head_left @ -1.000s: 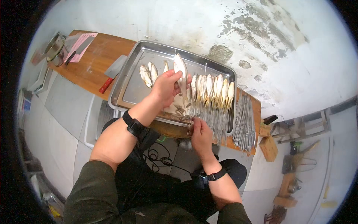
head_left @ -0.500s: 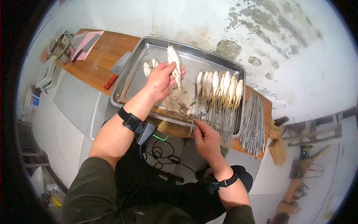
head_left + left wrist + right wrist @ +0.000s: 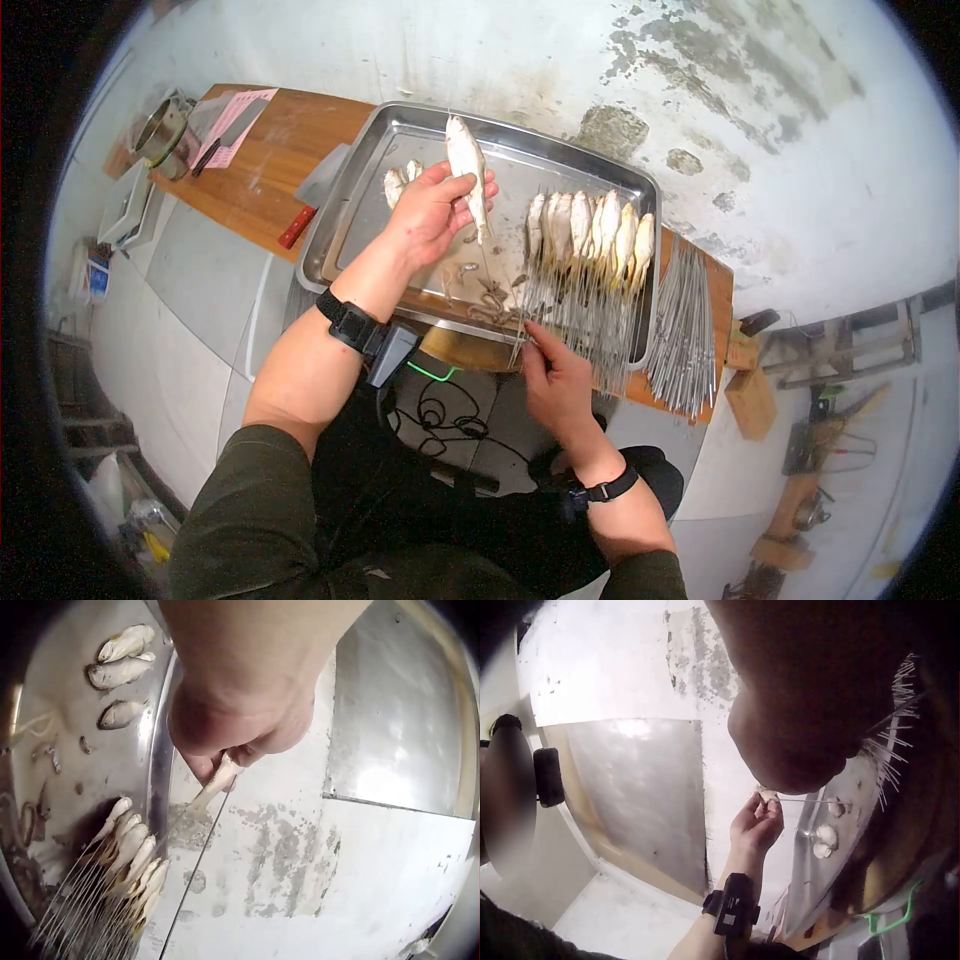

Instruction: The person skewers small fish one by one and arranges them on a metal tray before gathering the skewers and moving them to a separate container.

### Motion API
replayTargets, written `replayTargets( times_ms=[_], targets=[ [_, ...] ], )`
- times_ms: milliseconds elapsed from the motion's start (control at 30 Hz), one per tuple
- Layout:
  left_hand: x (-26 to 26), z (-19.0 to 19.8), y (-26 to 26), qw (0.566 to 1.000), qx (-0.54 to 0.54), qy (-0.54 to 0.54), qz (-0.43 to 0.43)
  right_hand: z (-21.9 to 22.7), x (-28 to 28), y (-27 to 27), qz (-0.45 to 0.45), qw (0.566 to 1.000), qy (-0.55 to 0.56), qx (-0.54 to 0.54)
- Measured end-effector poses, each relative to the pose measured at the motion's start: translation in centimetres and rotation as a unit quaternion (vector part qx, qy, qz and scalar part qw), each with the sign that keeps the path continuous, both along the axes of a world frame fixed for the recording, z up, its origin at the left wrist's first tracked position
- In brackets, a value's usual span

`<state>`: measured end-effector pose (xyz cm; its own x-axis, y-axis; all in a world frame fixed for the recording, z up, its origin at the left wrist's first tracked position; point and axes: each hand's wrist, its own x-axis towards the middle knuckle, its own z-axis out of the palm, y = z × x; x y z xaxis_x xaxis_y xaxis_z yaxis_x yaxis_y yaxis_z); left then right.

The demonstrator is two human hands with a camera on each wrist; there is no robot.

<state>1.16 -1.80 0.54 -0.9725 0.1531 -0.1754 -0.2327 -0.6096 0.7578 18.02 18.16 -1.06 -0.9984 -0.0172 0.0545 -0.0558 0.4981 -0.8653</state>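
My left hand (image 3: 428,212) holds a pale fish (image 3: 464,150) upright over the steel tray (image 3: 530,168), thumb across its body and tail downward. From the tail end a thin metal skewer (image 3: 196,871) runs down toward my right hand (image 3: 562,385), whose thumb and forefinger pinch its lower end at the tray's near edge. To the right in the tray lies a row of skewered fish (image 3: 583,228), their skewers pointing toward me. Several loose fish (image 3: 124,645) lie at the left, partly hidden by my left hand in the head view. Dark scraps (image 3: 492,300) litter the tray's near side.
Loose metal skewers (image 3: 682,335) are heaped right of the tray on the wooden table (image 3: 310,120). A red-handled cleaver (image 3: 297,228) lies at the left, with a knife (image 3: 238,125) on pink paper and a metal pot (image 3: 160,132) beyond. A stained wall (image 3: 480,55) stands behind.
My left hand has shifted left with the fish, and my right hand has drawn away from it toward me. Over the last half second both hands have barely moved.
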Motion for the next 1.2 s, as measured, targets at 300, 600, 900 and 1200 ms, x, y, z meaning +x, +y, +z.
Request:
replayTargets(
  times_ms=[300, 600, 900, 1200],
  targets=[
    [-0.3, 0.2, -0.1, 1.0, 0.009, 0.002, 0.019, -0.3, -0.3, 0.0, 0.011, 0.999, 0.045, 0.013],
    [-0.4, 0.2, 0.1, 1.0, 0.011, 0.011, 0.026, -0.7, 0.0, 0.1, 0.007, 0.999, 0.036, 0.01],
    [-0.3, 0.3, 0.4, 0.999, -0.006, 0.033, 0.022, -0.1, 0.1, 0.1, 0.0, 1.0, 0.019, -0.001],
    [-0.2, 0.4, 0.9, 0.998, -0.042, 0.051, 0.019, 0.4, 0.1, 0.1, -0.001, 1.0, -0.003, -0.01]
  ],
)
